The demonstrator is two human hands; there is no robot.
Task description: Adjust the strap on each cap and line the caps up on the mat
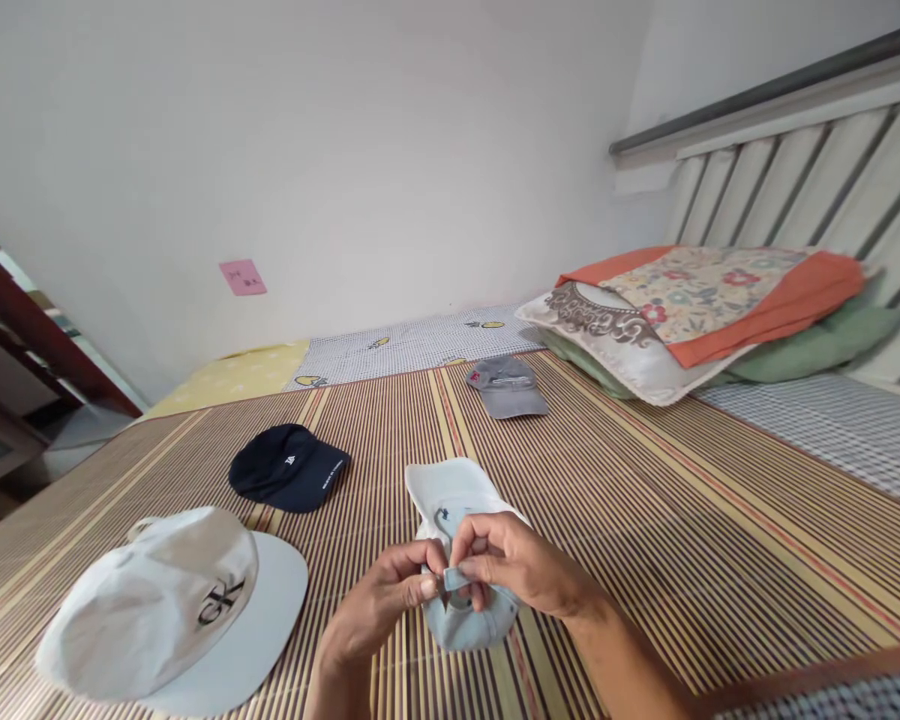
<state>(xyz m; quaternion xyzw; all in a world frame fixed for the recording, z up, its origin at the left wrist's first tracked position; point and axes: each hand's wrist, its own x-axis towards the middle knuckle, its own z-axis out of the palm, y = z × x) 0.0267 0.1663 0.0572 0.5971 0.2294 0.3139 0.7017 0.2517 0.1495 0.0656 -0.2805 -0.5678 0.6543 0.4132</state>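
Note:
A light-blue baseball cap (450, 484) lies on the striped mat in front of me, its brim facing away and its back opening toward me. My right hand (521, 562) pinches the end of the cap's adjustment strap (456, 579) between thumb and fingers. On the other side of the back opening, my left hand (390, 592) is closed, thumb against fingers, on the cap's back edge by a small dark piece that may be the buckle. The two hands' fingertips nearly meet, and they hide part of the crown.
On the mat (615, 520) lie a white cap (150, 610) with black letters at left, a navy cap (289, 468) beyond it and a grey cap (506, 387) farther back. Pillows (720, 300) are stacked at the far right by a slatted headboard (802, 190). A wall closes the far side.

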